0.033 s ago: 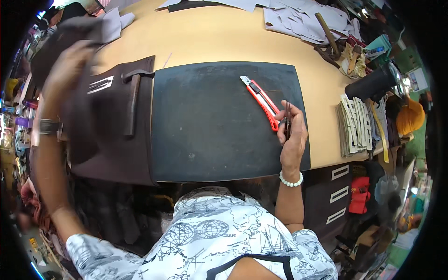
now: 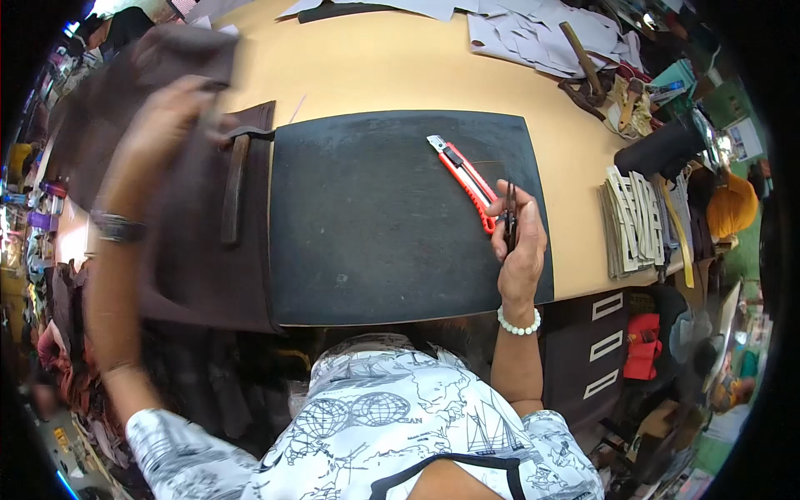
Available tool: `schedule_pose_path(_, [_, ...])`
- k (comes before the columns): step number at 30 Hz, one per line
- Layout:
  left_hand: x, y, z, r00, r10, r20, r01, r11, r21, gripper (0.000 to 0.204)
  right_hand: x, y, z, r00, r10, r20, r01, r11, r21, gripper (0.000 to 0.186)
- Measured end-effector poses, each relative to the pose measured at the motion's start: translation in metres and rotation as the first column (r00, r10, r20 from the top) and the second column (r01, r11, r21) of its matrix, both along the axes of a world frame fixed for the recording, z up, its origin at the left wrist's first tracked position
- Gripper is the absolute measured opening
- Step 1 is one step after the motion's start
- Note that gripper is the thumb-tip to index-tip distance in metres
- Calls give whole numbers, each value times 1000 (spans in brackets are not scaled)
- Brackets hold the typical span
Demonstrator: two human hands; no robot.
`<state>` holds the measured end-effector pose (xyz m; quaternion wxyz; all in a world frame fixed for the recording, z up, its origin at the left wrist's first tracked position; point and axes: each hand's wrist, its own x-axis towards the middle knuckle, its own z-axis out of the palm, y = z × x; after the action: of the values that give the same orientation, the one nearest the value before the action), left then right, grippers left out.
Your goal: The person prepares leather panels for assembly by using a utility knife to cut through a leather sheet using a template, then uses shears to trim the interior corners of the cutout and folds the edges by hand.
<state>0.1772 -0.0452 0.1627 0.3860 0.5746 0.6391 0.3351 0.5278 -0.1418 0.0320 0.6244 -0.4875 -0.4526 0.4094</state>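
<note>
Dark tool (image 2: 511,218) in right hand (image 2: 525,250), pointing away, long axis front-to-back

Deep brown colours the broad, flat, leather-like sheet (image 2: 196,292), the slender metal tool (image 2: 511,212) is near black, and the long plastic cutter knife (image 2: 467,178) is bright red with a black slider (image 2: 453,157) and silvery blade (image 2: 437,142). The rectangular cutting mat (image 2: 358,225) is charcoal with faint paler scuffs, against the smooth pale yellow-tan tabletop (image 2: 358,62). White cloth printed with black-line globes, ships and map outlines makes the black-trimmed shirt (image 2: 375,396); the round-bead bracelet (image 2: 518,325) is pale mint.
</note>
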Motion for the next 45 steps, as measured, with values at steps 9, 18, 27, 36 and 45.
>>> schedule_pose_path(9, [182,-67,-125,248,-54,967,188,982,7,28,-35,-19,38,968,248,-46,-249,968,-21,30])
schedule_pose_path(18, [138,-105,-143,460,212,862,-42,975,-218,29,-70,-41,-6,855,467,225,-427,880,-208,34])
schedule_pose_path(27, [130,-94,-135,567,346,748,-224,938,-264,21,-72,-34,-7,908,388,-156,-418,841,-343,28])
schedule_pose_path(36, [127,-108,-134,492,136,860,-114,989,-91,13,-77,-19,2,865,378,-329,-477,822,-311,21])
schedule_pose_path(45, [123,-114,-138,483,98,870,-131,991,-38,10,-82,-16,6,831,355,-429,-501,813,-296,18])
